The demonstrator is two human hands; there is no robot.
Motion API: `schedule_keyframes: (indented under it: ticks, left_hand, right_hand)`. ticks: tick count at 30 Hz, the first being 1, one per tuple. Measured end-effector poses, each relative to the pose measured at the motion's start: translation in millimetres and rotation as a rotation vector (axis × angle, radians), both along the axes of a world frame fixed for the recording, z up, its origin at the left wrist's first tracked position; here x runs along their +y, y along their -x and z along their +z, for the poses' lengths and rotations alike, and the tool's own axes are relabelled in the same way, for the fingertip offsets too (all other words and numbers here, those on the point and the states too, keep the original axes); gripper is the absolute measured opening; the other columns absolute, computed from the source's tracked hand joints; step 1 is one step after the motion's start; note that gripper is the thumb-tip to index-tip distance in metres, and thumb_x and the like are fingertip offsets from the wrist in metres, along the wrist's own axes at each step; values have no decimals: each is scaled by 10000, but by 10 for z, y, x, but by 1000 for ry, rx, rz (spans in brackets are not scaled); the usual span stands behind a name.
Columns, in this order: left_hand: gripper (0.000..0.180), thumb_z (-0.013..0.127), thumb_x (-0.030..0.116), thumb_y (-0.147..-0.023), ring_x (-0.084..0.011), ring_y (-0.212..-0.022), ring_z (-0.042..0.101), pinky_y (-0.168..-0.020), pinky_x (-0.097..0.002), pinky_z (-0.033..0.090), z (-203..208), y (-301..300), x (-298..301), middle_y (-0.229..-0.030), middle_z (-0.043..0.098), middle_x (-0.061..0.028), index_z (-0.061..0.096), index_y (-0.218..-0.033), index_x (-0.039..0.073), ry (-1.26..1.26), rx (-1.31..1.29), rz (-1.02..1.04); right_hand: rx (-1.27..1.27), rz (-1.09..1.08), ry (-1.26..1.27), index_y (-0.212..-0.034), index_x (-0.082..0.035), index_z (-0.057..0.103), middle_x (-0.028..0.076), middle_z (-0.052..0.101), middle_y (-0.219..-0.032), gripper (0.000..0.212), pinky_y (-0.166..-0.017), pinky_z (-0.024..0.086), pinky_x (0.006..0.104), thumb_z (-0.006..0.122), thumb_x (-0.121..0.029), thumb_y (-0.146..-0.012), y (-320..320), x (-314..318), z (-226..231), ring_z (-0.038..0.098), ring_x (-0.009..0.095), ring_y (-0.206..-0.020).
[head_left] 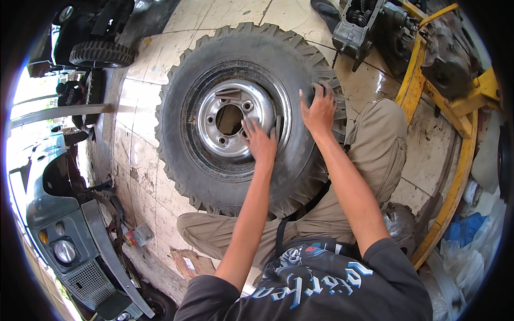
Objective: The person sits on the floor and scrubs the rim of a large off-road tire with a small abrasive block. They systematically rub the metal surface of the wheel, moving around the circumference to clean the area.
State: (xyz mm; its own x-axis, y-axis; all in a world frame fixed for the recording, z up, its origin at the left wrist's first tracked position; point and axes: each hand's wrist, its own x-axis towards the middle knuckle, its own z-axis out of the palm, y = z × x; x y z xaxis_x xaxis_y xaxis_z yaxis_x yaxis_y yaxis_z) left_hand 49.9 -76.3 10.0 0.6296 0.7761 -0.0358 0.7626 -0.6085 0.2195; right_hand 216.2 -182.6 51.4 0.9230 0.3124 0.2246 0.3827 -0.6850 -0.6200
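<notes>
A large knobby off-road tire (pixel 176 134) lies flat on the floor in front of my crossed legs. Set in its middle is a shiny silver wheel rim (pixel 209 136) with several bolt holes around a round centre hole. My left hand (pixel 259 140) rests on the rim's right side, fingers spread and slightly blurred. On the tire's right side, my right hand (pixel 319 109) lies across the sidewall and tread edge, fingers apart. A small folded brownish sheet (pixel 228 94) sits on the upper part of the rim, apart from both hands.
A yellow metal stand (pixel 415 80) and greasy engine parts (pixel 369 24) stand at the right. Parked at the left is a dark green vehicle (pixel 59 235); another tire (pixel 101 54) shows farther off. A cardboard piece (pixel 194 264) lies by my left knee. Another person (pixel 70 95) is at far left.
</notes>
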Motion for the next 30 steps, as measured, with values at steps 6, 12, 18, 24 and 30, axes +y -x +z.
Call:
schedule_keyframes:
  ticks: [6,12,18,24,30]
  left_hand:
    - [942,698,407,-907,-410,-1571,123,-1208,-687,112,132,-249,100,-1661,215,-270,238,-1581,-62,-11,110,14]
    - [816,637,313,-945,-376,-1580,126,-1232,-649,68,-14,-212,137,-1667,208,-275,275,-1568,-70,-7,22,-18]
    - [798,647,322,-949,-392,-1571,147,-1238,-632,93,103,-67,33,-1653,224,-295,307,-1548,-82,29,42,-49]
    - [829,636,346,-959,-426,-1558,161,-1240,-626,98,100,-395,237,-1627,244,-334,279,-1536,-130,14,7,-3]
    - [765,626,364,-972,-375,-1564,189,-1235,-638,89,130,187,47,-1654,252,-265,326,-1561,-21,48,79,-107]
  right_hand:
    - [-19,-12,30,-1303,-79,540,150,510,-1380,504,-1048,399,562,687,-384,-929,39,57,41,490,376,-1306]
    - [-37,4,-14,-1288,-79,542,144,511,-1371,506,-1030,402,576,703,-379,-914,44,78,3,499,369,-1290]
    - [-3,-25,49,-1281,-79,550,146,511,-1375,496,-1049,394,572,701,-383,-920,-17,44,29,486,372,-1313]
    - [-7,12,-8,-1295,-86,543,157,501,-1388,509,-1055,390,578,697,-399,-924,56,86,28,469,373,-1335]
    - [16,-19,59,-1304,-85,539,149,482,-1413,501,-1053,390,588,683,-392,-936,-8,38,18,467,363,-1340]
